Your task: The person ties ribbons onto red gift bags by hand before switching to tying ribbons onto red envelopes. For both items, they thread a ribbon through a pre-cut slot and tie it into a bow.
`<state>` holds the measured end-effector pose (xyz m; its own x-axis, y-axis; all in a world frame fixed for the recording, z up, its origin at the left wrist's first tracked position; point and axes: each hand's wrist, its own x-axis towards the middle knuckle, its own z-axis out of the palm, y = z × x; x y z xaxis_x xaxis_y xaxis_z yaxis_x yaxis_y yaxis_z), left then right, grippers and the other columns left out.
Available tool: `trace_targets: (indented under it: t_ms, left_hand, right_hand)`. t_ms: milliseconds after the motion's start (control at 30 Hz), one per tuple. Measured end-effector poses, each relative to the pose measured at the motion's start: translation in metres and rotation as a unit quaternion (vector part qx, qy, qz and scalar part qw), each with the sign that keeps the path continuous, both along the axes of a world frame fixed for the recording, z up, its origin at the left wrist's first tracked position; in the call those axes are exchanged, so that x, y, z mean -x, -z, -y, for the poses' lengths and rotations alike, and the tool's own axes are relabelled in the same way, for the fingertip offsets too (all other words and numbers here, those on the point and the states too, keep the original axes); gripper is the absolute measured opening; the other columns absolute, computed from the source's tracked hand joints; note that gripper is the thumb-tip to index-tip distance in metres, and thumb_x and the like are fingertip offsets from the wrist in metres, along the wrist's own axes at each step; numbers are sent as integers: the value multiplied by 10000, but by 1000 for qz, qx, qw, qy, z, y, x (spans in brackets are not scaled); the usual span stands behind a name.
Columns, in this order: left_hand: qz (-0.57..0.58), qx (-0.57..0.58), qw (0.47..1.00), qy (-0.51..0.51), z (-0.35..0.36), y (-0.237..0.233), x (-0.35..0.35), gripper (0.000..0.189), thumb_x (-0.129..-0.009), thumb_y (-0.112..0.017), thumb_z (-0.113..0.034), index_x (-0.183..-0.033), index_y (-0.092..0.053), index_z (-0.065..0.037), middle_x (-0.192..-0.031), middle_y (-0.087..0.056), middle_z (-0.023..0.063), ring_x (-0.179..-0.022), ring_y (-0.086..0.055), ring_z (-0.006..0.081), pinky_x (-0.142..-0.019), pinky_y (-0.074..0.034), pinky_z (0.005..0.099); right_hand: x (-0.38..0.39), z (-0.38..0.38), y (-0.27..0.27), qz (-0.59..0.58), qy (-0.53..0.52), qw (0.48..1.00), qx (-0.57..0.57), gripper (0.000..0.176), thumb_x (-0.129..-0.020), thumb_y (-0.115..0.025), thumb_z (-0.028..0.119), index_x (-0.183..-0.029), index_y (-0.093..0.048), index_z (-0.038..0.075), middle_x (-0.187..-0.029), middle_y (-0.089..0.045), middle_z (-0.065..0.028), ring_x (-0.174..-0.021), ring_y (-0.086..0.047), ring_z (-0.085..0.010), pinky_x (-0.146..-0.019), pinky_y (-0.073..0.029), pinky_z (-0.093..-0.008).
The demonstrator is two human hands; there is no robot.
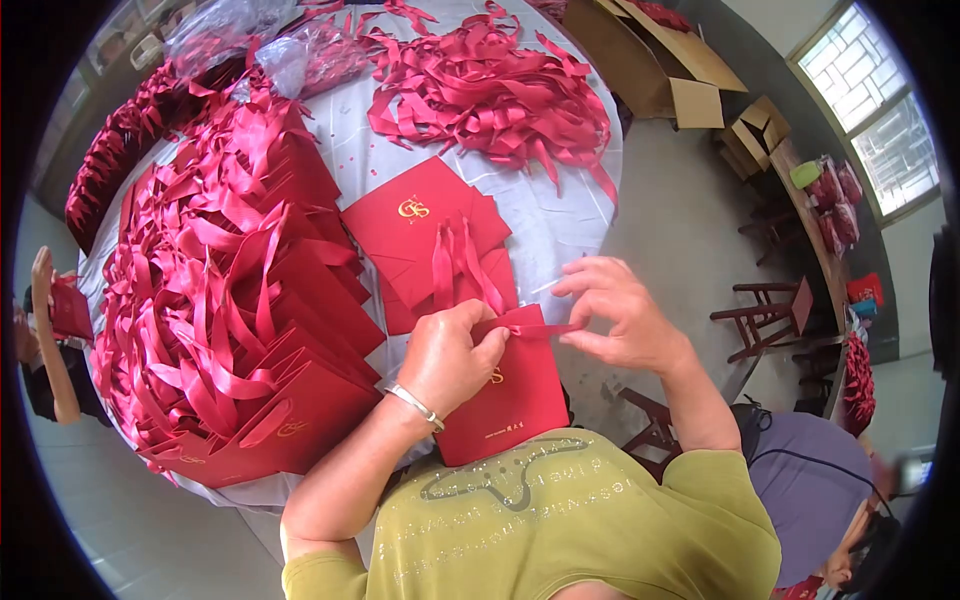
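Observation:
A red paper gift bag point(520, 400) with gold print rests upright against my front at the table edge. A pink-red satin ribbon point(545, 330) runs across its top edge. My left hand point(452, 358) is closed at the bag's top, thumb and fingers pinching the ribbon there; a silver bangle is on that wrist. To the right, my right hand point(622, 312) pinches the ribbon's free end between thumb and forefinger, pulled out sideways, its other fingers raised. Just beyond lie flat red bags point(400, 225) with a gold logo and loose ribbons point(460, 262) on top.
Rows of red bags with ribbon handles point(290, 400) fill the table's left side. A heap of ribbons point(490, 100) and clear plastic wrap point(215, 40) lie at the back of the white-covered table point(555, 235). Cardboard boxes point(655, 60) and stools point(765, 318) stand right. Other people sit at both sides.

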<state>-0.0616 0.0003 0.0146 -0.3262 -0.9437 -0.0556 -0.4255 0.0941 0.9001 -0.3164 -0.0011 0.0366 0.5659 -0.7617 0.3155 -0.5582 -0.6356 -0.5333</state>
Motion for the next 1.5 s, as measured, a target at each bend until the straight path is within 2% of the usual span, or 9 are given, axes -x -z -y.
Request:
trace_targets:
  t_ms: [200,300,633,767,933,1100,1200,1300,1500]
  left_hand:
    - [93,68,993,5,3,-5,1,201,-866,-714,-181,-884,-709,20,-616,-661,150,-558,-674,209,-566,-522,347]
    - [99,63,993,-3,3,-5,2,220,-848,-720,-208,-864,-716,12,-660,-675,168,-594,-690,261,-597,-533,363]
    - [112,102,988,-25,-2,-4,4,198,-836,-713,-198,-882,-719,-6,-769,-696,184,-707,-698,328,-665,-546,405]
    - [146,116,982,-34,-4,-8,5,198,-832,-716,-204,-886,-722,-14,-839,-702,190,-790,-691,373,-718,-550,438]
    - [159,117,980,-37,-5,-4,6,203,-832,-715,-204,-910,-718,-17,-840,-702,195,-801,-691,382,-722,-552,444]
    - [156,117,980,-44,-7,-4,5,194,-839,-701,-182,-952,-712,-25,-862,-705,201,-820,-694,381,-730,-553,448]
    - [149,128,980,-32,-7,-4,0,178,-843,-680,-143,-979,-712,-33,-852,-697,197,-817,-690,374,-737,-548,444]
    - [145,154,977,-8,-7,-10,-8,176,-867,-639,-162,-996,-706,-62,-835,-676,166,-805,-673,383,-714,-543,475]
    - [123,113,986,11,-3,-14,-17,167,-834,-661,-67,-987,-712,-24,-826,-687,175,-801,-691,346,-735,-545,402]
  right_hand:
    - [7,-29,-33,82,45,988,-126,213,-724,-796,-27,-881,-669,41,-844,-691,-75,-736,-673,-190,-718,-516,-330]
    - [15,-39,-34,320,13,867,-381,141,-881,-712,-20,-993,-628,-1,-838,-676,-37,-745,-642,-80,-702,-520,-243]
    - [16,-49,-10,499,-11,711,-495,80,-957,-633,25,-1009,-598,-25,-814,-654,-75,-678,-702,-177,-604,-598,-307]
    - [2,-50,3,566,-100,663,-480,136,-940,-604,-28,-1061,-665,-41,-1025,-608,-141,-840,-715,-256,-752,-606,-377]
    - [-20,-47,7,591,-135,663,-440,224,-877,-608,-98,-1077,-693,-43,-1057,-583,-126,-921,-707,-265,-831,-587,-396]
    - [-21,-42,2,521,-82,771,-357,184,-829,-702,-80,-1011,-709,-57,-1015,-582,-99,-834,-690,-230,-757,-626,-379]
    - [-26,-40,-3,542,-31,763,-350,88,-892,-734,53,-954,-719,-7,-1053,-601,-111,-894,-617,-162,-766,-524,-274]
    - [-35,-25,5,540,30,829,-140,56,-921,-700,50,-951,-663,20,-1021,-635,-123,-690,-602,-115,-588,-502,-208]
    - [-28,-19,-18,496,59,829,-252,142,-966,-647,51,-1094,-615,-1,-854,-685,-69,-698,-606,-75,-598,-486,-197]
